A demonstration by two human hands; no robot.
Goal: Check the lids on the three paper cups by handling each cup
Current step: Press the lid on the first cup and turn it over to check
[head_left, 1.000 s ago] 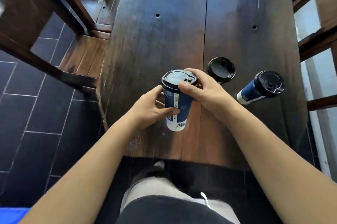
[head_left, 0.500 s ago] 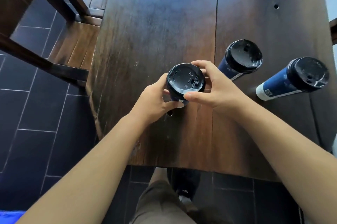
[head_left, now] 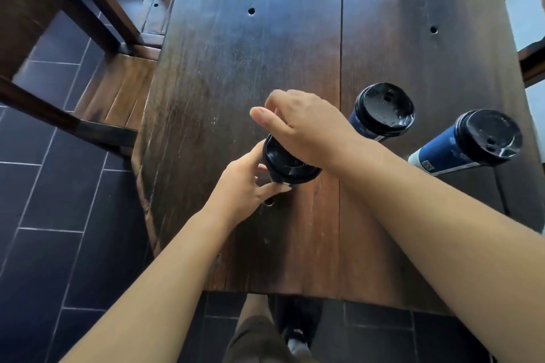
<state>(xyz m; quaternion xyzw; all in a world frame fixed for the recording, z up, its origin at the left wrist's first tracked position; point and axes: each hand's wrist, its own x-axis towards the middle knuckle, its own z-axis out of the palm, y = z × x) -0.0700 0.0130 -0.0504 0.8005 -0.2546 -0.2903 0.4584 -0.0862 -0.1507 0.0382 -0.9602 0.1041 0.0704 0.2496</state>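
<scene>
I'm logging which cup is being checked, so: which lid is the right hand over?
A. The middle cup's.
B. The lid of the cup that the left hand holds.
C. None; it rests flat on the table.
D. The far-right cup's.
B: the right hand lies over the black lid just above the left hand and its grip; the middle cup and far-right cup stand untouched.

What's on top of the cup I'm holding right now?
A black lid sits on the held cup, which the left hand grips. The right hand lies over the lid's far part, hiding it; whether it grips is unclear.
</scene>
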